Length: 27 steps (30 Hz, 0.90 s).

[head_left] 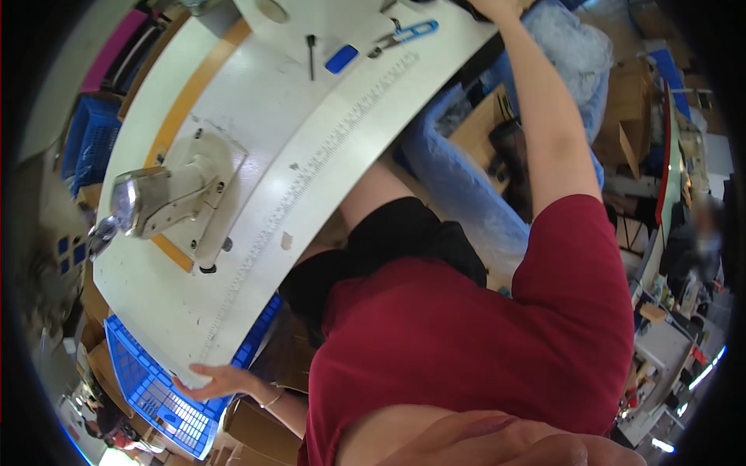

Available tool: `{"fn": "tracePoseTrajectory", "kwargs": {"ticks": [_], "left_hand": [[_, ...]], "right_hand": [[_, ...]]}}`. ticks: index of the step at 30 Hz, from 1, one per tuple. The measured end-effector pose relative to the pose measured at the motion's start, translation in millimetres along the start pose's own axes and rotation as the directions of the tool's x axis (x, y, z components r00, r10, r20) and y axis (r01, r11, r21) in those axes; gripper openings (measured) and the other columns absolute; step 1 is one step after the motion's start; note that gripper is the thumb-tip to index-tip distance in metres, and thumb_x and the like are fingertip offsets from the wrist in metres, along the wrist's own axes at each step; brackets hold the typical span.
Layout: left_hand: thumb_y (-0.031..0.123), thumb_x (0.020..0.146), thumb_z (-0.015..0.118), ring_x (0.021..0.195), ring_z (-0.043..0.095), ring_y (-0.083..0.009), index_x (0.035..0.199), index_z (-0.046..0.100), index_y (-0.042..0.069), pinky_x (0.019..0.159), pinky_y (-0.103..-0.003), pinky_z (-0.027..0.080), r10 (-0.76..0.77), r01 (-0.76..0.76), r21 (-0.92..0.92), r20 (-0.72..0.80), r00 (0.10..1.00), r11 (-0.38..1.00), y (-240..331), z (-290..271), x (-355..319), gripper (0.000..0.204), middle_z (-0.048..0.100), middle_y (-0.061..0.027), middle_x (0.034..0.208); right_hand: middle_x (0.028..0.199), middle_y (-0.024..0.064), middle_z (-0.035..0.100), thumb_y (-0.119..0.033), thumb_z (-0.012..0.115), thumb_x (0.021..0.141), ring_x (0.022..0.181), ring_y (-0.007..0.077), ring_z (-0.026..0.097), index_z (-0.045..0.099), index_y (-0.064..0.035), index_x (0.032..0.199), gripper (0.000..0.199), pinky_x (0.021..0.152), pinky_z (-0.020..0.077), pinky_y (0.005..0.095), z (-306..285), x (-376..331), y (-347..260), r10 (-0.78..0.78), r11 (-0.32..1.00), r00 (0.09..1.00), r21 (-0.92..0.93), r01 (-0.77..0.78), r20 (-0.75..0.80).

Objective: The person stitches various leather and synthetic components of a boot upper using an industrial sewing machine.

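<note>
My left hand (217, 380) lies with fingers spread on the near corner of the white work table (256, 140), just above a blue plastic crate (148, 384). It holds nothing, and a thin bracelet is on the wrist. My right arm reaches up along the table's far side. My right hand (497, 8) is cut off by the top edge, so its grip is hidden. Near it on the table lie blue-handled snips (408, 33), a small blue block (342, 58) and a dark thin tool (311, 56). A sewing machine head (167, 198) stands on the table at the left.
A printed measuring scale (311, 175) runs along the table's near edge. Blue plastic sheeting (466, 194) and cardboard boxes (622, 116) lie on the floor to the right. Another blue crate (93, 140) stands at the far left. A blurred person (703, 233) sits at far right.
</note>
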<state>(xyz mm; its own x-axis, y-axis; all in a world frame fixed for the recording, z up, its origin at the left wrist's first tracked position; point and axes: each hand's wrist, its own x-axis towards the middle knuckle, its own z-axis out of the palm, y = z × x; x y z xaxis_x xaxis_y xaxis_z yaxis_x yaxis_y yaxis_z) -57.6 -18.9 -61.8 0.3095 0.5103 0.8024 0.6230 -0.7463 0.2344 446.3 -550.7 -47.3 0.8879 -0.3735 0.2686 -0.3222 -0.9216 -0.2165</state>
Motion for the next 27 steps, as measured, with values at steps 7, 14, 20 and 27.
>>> {"fn": "tracePoseTrajectory", "kwargs": {"ticks": [7,14,20,27], "left_hand": [[0.041,0.095,0.048,0.128,0.035,-0.0337,0.129,0.043,0.002,0.106,-0.049,0.021,0.441,-0.367,-0.255,0.367,0.819,0.894,100.6,37.5,-47.7,0.053,0.043,-0.0152,0.135],[0.041,0.094,0.047,0.129,0.034,-0.0333,0.13,0.043,0.002,0.106,-0.05,0.021,0.445,-0.397,-0.201,0.401,0.801,0.896,118.2,40.3,-44.6,0.053,0.044,-0.0139,0.136],[0.039,0.094,0.046,0.128,0.035,-0.0342,0.13,0.043,0.002,0.106,-0.05,0.021,0.451,-0.457,-0.101,0.442,0.776,0.884,110.3,26.8,-41.0,0.052,0.044,-0.0143,0.135],[0.037,0.094,0.046,0.129,0.035,-0.032,0.129,0.046,0.005,0.106,-0.049,0.02,0.462,-0.423,-0.192,0.454,0.762,0.886,118.7,41.6,-45.4,0.048,0.046,-0.0129,0.134]], "right_hand": [[0.124,0.0171,0.056,-0.043,0.063,0.083,0.116,0.0355,0.051,0.052,-0.0074,0.127,0.058,0.095,0.041,0.0447,31.1,-42.7,145.7,-0.298,0.95,0.91,-0.003,0.311,-0.289],[0.108,0.0274,0.061,-0.046,0.058,0.083,0.107,0.038,0.058,0.04,-0.0192,0.138,0.064,0.096,0.043,0.0465,180.1,-311.5,503.7,0.364,0.931,0.788,-0.204,-0.302,0.496],[0.103,0.023,0.065,-0.043,0.077,0.068,0.103,0.036,0.061,0.044,0.0025,0.13,0.084,0.092,0.0458,0.0434,183.0,-365.9,404.2,0.864,0.417,0.462,-0.231,-0.879,-0.202],[0.108,0.0221,0.064,-0.036,0.072,0.076,0.105,0.0382,0.059,0.06,-0.0002,0.114,0.053,0.089,0.0447,0.0448,132.9,-331.0,442.0,0.818,0.546,0.511,-0.078,-0.834,0.264]]}}
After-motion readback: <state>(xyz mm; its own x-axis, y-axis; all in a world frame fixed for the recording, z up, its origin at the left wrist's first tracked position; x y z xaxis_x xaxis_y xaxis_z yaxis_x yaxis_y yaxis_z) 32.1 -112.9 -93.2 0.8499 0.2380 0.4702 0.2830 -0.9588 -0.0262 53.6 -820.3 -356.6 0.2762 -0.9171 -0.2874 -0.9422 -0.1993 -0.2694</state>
